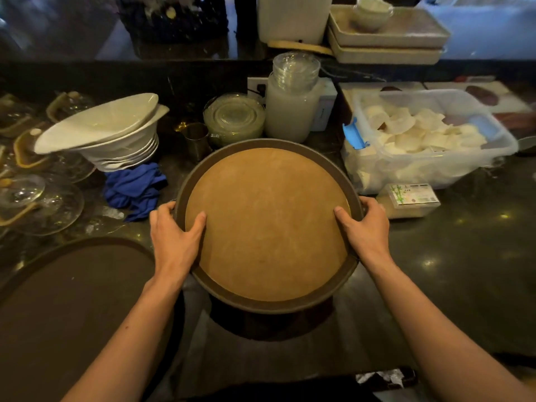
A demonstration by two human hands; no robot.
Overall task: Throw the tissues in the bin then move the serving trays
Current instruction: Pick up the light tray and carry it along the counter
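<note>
Over the dark counter I hold the round serving tray, my left hand and right hand clamped on opposite rims, thumbs on top. A second tray lies at my left.

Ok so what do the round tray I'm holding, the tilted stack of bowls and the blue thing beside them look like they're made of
Round tray: likely plastic or fibreglass with a dark matte rim, lined in tan cork-like or rubbery non-slip material; it shows no glare. Stack of bowls: glazed white ceramic, judging by smooth thick rims with a soft sheen. Blue cloth: woven fabric, crumpled into soft folds.
</note>
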